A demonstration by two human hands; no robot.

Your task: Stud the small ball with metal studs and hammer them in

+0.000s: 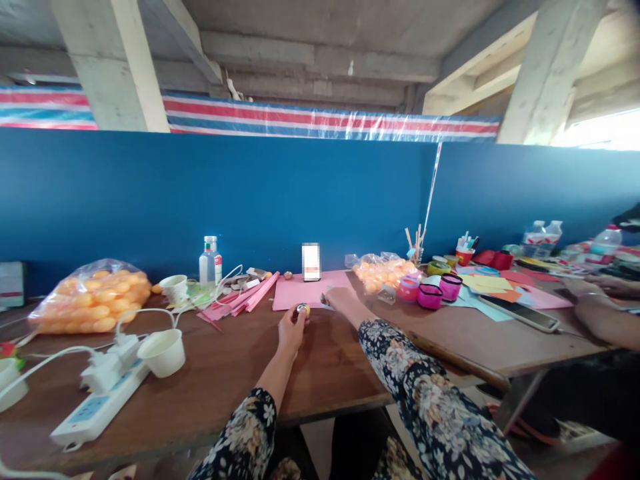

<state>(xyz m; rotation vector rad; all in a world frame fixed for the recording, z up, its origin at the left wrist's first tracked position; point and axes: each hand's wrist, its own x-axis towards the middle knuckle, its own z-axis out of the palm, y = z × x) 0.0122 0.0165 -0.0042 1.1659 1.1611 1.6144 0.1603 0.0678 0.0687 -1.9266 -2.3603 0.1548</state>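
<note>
My left hand (292,327) is closed around a small orange ball (303,309) with a dark mark on it, held just above the brown table (240,373). My right hand (336,301) reaches forward to the near edge of a pink paper sheet (307,291); its fingers are too small to make out. Both of my arms wear dark floral sleeves. Pink paper strips (247,299) lie left of the sheet.
A bag of orange balls (93,297) lies far left, another bag (383,270) to the right. A white power strip (97,403), paper cups (163,352), a clear bottle (210,261), tape rolls (430,295) and a phone (520,313) are about. Another person's arm (605,313) rests at right.
</note>
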